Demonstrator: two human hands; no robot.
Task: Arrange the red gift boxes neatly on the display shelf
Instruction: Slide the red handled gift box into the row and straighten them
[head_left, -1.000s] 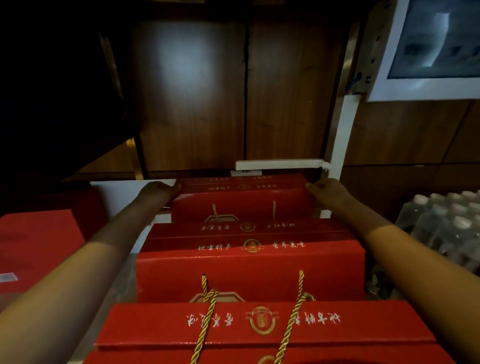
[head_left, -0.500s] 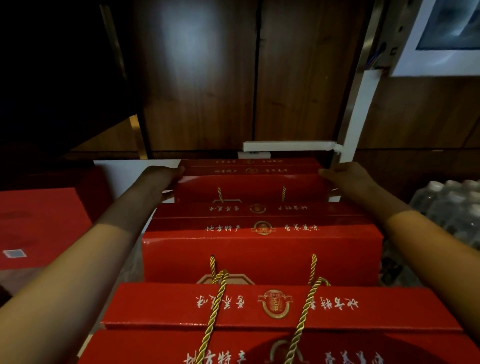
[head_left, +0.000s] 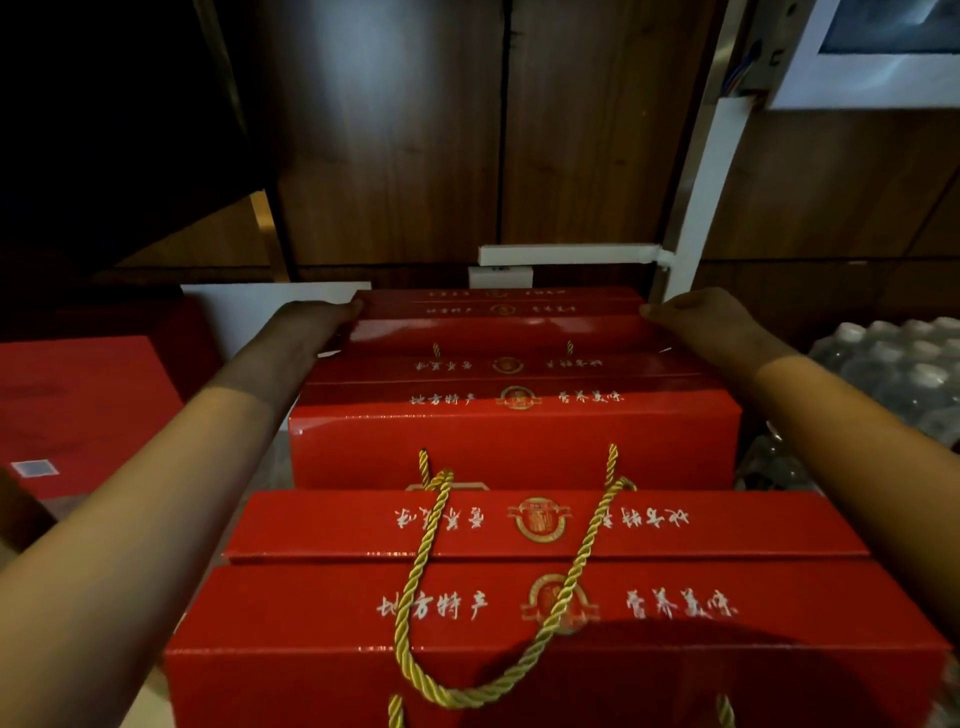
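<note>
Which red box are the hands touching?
The farthest box, by the wooden wall; the left hand and right hand press its ends.

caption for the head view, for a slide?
Both hands, left hand and right hand, press the ends of the farthest red gift box in a row.

Dim, warm light falls from above and behind, leaving the upper left corner black, a soft sheen on the wood panels (head_left: 395, 130), a rounded shadow on the nearest red gift box (head_left: 519, 649), and wide-angle bending at the edges.
</note>
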